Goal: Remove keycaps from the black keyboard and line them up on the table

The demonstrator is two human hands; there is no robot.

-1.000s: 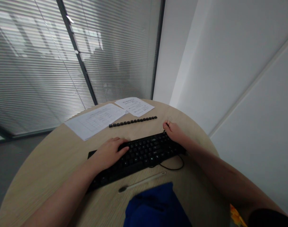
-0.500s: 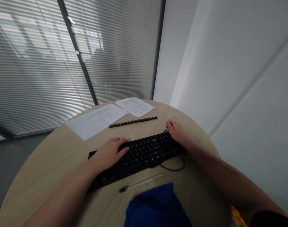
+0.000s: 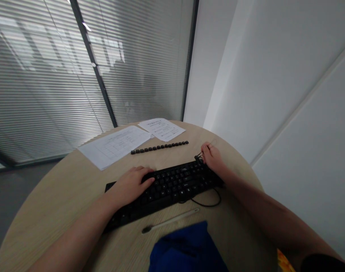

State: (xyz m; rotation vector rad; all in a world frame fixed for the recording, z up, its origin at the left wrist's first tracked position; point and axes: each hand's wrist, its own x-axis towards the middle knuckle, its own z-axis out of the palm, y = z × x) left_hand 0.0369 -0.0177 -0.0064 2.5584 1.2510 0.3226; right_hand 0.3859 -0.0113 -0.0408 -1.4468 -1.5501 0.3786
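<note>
A black keyboard lies slantwise on the round wooden table. My left hand rests flat across its left part, thumb spread over the keys and fingertips near the far edge. Over the keyboard's far right corner, my right hand is closed in a pinch around a thin wire keycap puller. At the puller's lower end, by the keyboard's edge, is a small black piece that looks like a keycap. Beyond the keyboard stands a row of several loose black keycaps.
Printed sheets lie at the back left of the table. Nearer me are a brush with a pale handle, a loop of black cable and a blue cloth. A white wall rises on the right.
My right hand has shifted slightly right, and the puller's lower end now shows more clearly with the small black piece at it. My left hand stays in place.
</note>
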